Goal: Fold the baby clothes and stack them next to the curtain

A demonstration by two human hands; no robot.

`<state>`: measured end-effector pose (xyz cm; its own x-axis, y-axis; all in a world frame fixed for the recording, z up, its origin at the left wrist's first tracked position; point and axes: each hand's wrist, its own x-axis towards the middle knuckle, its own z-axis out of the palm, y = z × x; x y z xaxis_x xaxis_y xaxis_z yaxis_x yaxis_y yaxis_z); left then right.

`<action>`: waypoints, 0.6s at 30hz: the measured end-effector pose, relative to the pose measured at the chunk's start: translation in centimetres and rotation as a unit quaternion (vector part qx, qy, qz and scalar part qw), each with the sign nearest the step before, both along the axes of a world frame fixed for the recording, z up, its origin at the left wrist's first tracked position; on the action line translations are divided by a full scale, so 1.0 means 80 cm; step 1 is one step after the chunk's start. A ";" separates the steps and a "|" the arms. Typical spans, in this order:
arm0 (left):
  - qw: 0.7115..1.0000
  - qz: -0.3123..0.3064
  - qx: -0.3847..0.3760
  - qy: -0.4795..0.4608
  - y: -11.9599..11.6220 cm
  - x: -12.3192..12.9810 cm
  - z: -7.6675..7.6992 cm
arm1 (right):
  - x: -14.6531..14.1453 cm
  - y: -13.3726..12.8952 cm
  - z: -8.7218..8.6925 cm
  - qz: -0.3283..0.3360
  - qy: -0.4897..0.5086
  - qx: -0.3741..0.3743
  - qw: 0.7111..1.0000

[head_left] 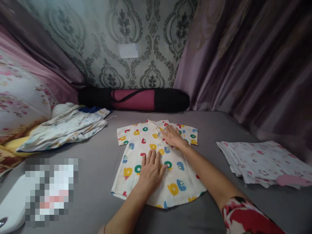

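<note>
A small white short-sleeved shirt (156,175) with a print of red, yellow, green and blue shapes lies spread flat, its collar toward the wall. My left hand (151,170) rests flat on the lower middle of the shirt, fingers spread. Farther up, my right hand (172,136) lies on the chest near the collar and front opening, with its fingers stretched out. Neither hand grips the cloth. Part of the shirt's right side is hidden under my right forearm.
Folded floral cloth (263,159) lies at right. Crumpled patterned clothes (70,126) are at left, beside a floral pillow (21,97). A black and maroon roll bag (134,99) lies along the wall. A white object (14,201) and a blurred patch occupy the lower left of the grey sheet (95,182).
</note>
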<state>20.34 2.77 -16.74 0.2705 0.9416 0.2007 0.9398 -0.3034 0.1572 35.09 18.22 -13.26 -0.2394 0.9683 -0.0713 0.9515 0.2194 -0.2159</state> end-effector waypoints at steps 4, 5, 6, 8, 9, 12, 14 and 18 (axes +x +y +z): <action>0.999 -0.006 0.035 -0.011 0.001 -0.004 -0.011 | -0.031 0.043 -0.011 -0.051 0.010 0.046 0.998; 0.999 -0.005 0.040 -0.012 0.001 -0.004 -0.013 | -0.032 0.054 -0.012 -0.073 0.018 0.066 0.995; 0.999 -0.002 0.042 -0.012 0.001 -0.004 -0.014 | -0.030 0.066 -0.011 -0.096 0.026 0.076 0.992; 0.999 0.003 0.045 -0.014 0.001 -0.003 -0.017 | -0.021 0.090 -0.006 -0.138 0.037 0.061 0.988; 0.999 0.005 0.047 -0.016 0.001 -0.002 -0.018 | -0.014 0.103 -0.003 -0.146 0.037 0.045 0.988; 0.998 0.005 0.062 -0.023 0.002 0.001 -0.020 | 0.005 0.139 0.002 -0.136 0.038 -0.001 0.990; 0.997 0.007 0.070 -0.023 0.002 0.001 -0.021 | 0.013 0.154 -0.001 -0.124 0.044 -0.021 0.991; 0.998 0.005 0.064 -0.020 0.002 0.002 -0.021 | 0.014 0.158 -0.014 -0.126 0.049 -0.003 0.991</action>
<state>20.50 2.92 -18.40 0.2516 0.9102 0.3289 0.9364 -0.3148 0.1549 36.24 30.83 -14.40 0.0041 0.9978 -0.0656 0.9503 -0.0243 -0.3103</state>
